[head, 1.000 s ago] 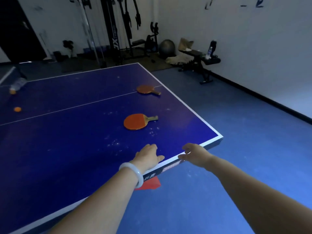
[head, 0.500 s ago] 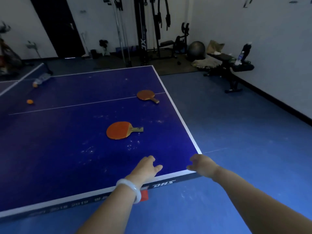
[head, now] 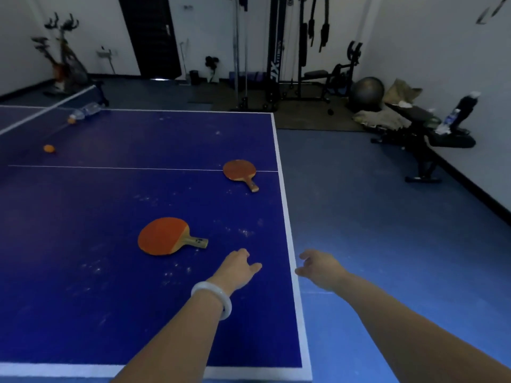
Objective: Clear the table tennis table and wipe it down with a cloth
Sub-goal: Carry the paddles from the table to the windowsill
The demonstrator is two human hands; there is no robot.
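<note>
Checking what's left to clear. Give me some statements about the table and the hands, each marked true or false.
1. Two paddles lie on the table: the near paddle and the far paddle. True.
2. The left hand grips the near paddle. False: it holds nothing, short of the handle.
3. The right hand holds a cloth. False: it is empty, beyond the table's edge.
4. An orange ball lies near the net. True.

"JX" (partly cut) on gym machine (head: 276,64)
</note>
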